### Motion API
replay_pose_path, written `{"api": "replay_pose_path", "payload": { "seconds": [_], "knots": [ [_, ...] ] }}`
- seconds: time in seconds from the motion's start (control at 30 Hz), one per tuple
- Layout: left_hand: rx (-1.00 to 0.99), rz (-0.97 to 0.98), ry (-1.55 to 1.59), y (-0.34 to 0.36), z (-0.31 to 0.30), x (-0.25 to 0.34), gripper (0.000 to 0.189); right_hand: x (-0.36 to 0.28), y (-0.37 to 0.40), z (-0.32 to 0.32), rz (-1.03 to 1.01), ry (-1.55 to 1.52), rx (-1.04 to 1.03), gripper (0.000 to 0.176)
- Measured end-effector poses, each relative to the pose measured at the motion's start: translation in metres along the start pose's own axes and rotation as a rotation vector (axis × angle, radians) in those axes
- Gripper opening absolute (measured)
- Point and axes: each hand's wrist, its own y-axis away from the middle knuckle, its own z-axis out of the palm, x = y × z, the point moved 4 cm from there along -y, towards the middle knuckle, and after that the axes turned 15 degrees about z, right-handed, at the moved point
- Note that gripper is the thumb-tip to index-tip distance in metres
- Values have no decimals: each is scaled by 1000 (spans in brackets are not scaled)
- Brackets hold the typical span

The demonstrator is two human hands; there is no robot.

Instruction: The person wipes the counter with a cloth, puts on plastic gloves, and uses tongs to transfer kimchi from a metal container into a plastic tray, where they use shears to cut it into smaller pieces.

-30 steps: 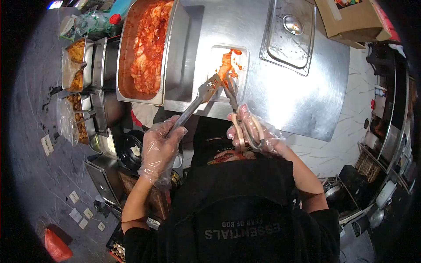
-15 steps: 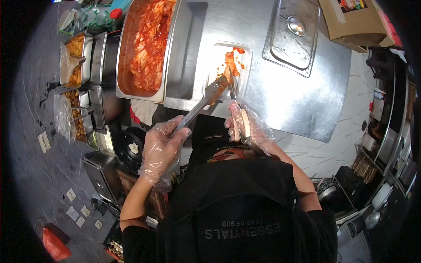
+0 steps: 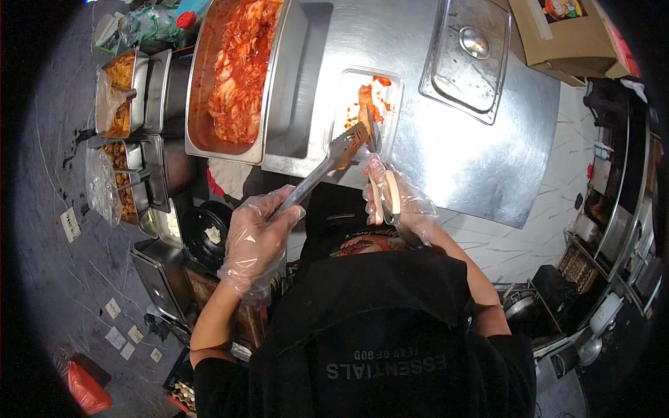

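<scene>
My left hand (image 3: 261, 240), in a clear plastic glove, is closed round metal tongs (image 3: 306, 184). The tongs' slotted, sauce-stained tips meet a piece of kimchi (image 3: 365, 108) over a small shallow metal tray (image 3: 394, 104). In my gloved right hand (image 3: 408, 202) are scissors (image 3: 394, 191) with pale handles, gripped through the loops. Their blades point away from me and lie against the kimchi, beside the tongs' tips. How far the blades are apart is hard to make out. Red bits and sauce are scattered in the tray.
Left of the tray stands a deep steel pan (image 3: 259, 150) of kimchi. A steel lid (image 3: 456, 83) lies on the metal table (image 3: 474, 167), near a cardboard box (image 3: 568, 42). Food containers (image 3: 139, 104) with utensils stand at far left, above a black pan (image 3: 202, 240).
The scissors and my right hand have shifted slightly right, and the handle loops look a little closer together. The tongs' tips have moved slightly right as well. The kimchi stays over the tray.
</scene>
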Motion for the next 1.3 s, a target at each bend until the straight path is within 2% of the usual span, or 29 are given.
{"api": "replay_pose_path", "payload": {
  "seconds": [0.07, 0.13, 0.17, 0.23, 0.27, 0.33, 0.4, 0.5, 0.57, 0.6, 0.67, 0.8, 0.87, 1.0, 1.07, 1.23, 1.3],
  "knots": [
    [-8, -23, 15, -1, -1, 8, 33, -5, 1, 1, 15, -14, 29, 48],
    [-16, -46, 31, -2, -1, 9, 34, -13, 6, 5, -33, 193, 62, 47],
    [-21, -68, 23, -2, -2, 8, 35, -12, 1, 0, -34, 194, 61, 47],
    [-26, -90, 17, -2, -2, 6, 36, 0, -15, -10, 77, 99, -106, 48],
    [-17, -79, -4, -1, -2, 5, 35, 4, -17, -11, 78, 100, -106, 48],
    [-7, -68, -26, -1, -4, 6, 35, 2, -13, -8, -83, 16, -127, 50],
    [-22, -144, 94, 0, -5, 9, 33, -6, -10, -1, -39, -6, -62, 51],
    [-16, -112, 32, 2, -8, 6, 32, -7, -17, -6, -9, -34, 14, 56],
    [-7, -82, 40, 3, -8, -2, 33, -6, -22, -10, 17, 92, -37, 45],
    [2, -51, 47, 2, -9, -4, 33, -2, -26, -15, 17, 93, -38, 45],
    [-17, -85, 41, 3, -11, -2, 34, 4, -32, -19, -34, -57, -193, 50],
    [-11, -89, 34, 7, -14, -2, 33, -16, -12, -2, -7, 2, -71, 57],
    [-17, -85, 17, 6, -17, 2, 33, -24, -13, 1, -23, 149, 5, 72],
    [6, -146, 12, 10, -21, 8, 34, -28, -20, -2, -25, 143, -40, 73],
    [15, -145, 32, 11, -23, 8, 35, -32, -14, -1, -23, 145, -30, 65],
    [34, -188, 104, 14, -28, 8, 35, -32, -14, -10, -92, 132, -35, 65],
    [42, -109, -83, 14, -33, 18, 35, -35, -13, -10, -126, 90, -58, 65]
  ]
}}
